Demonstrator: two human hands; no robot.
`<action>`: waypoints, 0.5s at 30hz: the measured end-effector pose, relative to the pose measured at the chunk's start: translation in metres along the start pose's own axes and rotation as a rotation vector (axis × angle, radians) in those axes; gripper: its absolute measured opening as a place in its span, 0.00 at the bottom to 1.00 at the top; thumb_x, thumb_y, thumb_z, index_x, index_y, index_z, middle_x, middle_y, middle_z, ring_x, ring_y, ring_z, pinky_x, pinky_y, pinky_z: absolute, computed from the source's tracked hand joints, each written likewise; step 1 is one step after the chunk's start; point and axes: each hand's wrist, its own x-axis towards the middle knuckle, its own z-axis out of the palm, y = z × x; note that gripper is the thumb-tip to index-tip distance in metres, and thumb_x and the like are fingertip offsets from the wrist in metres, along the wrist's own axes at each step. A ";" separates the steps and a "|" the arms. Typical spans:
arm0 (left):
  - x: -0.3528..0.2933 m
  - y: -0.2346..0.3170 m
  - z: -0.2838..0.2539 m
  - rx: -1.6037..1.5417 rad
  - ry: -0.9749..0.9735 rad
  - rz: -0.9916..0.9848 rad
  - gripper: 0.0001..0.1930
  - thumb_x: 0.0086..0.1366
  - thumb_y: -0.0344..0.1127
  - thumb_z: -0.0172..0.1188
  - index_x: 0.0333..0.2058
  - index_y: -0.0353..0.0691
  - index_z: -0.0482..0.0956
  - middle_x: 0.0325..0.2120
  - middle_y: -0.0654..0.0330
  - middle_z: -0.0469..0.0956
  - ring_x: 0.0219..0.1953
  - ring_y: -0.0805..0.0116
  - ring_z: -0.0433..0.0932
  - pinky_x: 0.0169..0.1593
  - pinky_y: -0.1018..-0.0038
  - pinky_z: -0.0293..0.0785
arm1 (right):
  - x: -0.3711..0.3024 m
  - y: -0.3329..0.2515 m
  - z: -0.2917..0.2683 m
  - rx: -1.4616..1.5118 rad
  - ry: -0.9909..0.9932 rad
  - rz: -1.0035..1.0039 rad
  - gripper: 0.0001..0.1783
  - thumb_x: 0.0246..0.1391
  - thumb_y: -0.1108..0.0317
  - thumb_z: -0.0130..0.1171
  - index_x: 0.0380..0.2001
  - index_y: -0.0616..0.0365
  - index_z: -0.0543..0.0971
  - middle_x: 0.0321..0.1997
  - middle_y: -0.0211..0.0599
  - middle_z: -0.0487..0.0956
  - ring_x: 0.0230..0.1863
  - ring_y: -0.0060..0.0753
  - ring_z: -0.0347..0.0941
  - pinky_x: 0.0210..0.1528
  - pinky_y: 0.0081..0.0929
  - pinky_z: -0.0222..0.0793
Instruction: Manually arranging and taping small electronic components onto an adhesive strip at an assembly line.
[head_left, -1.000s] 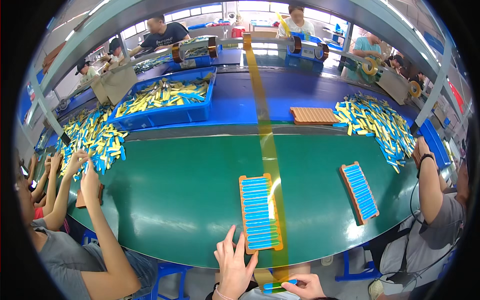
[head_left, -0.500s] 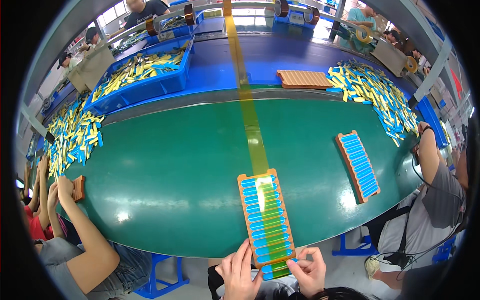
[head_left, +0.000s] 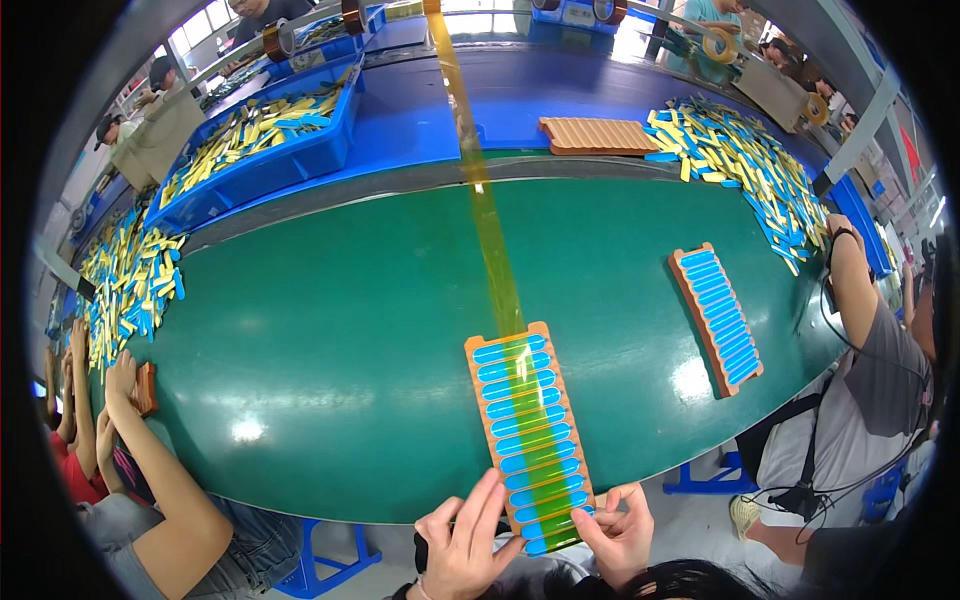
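A ridged orange-brown tray [head_left: 477, 375] lies in front of me, its slots filled with a row of blue, round-ended strips [head_left: 503, 391]. Translucent yellow tape [head_left: 490, 235] stretches from the far side down over the middle of these strips. My left hand [head_left: 462, 540] grips the tray's near left edge, fingers lying along the side and thumb by the near end. At the near right corner, my right hand [head_left: 620, 535] pinches the tape-covered end, thumb on the last blue strip and the other fingers curled. Its fingertips underneath are hidden.
A second filled tray [head_left: 717, 320] rests on the green table [head_left: 330, 320] to the right; an unfilled one [head_left: 598, 136] lies beyond. Blue and yellow strips are heaped at left [head_left: 130, 285] and right [head_left: 745, 175], and in a blue bin [head_left: 265, 190]. Co-workers sit on both sides.
The blue strip at the tape's near end, held just off the tray before, now lies in line at the tray's near end. My right thumb has shifted slightly; the view has tilted a little.
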 end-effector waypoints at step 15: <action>0.025 -0.032 -0.009 0.147 -0.156 0.783 0.16 0.51 0.35 0.56 0.41 0.49 0.74 0.44 0.81 0.70 0.30 0.82 0.61 0.32 0.82 0.53 | 0.002 -0.026 -0.005 -0.287 -0.136 0.075 0.14 0.49 0.81 0.49 0.33 0.60 0.56 0.28 0.40 0.73 0.31 0.21 0.71 0.29 0.15 0.67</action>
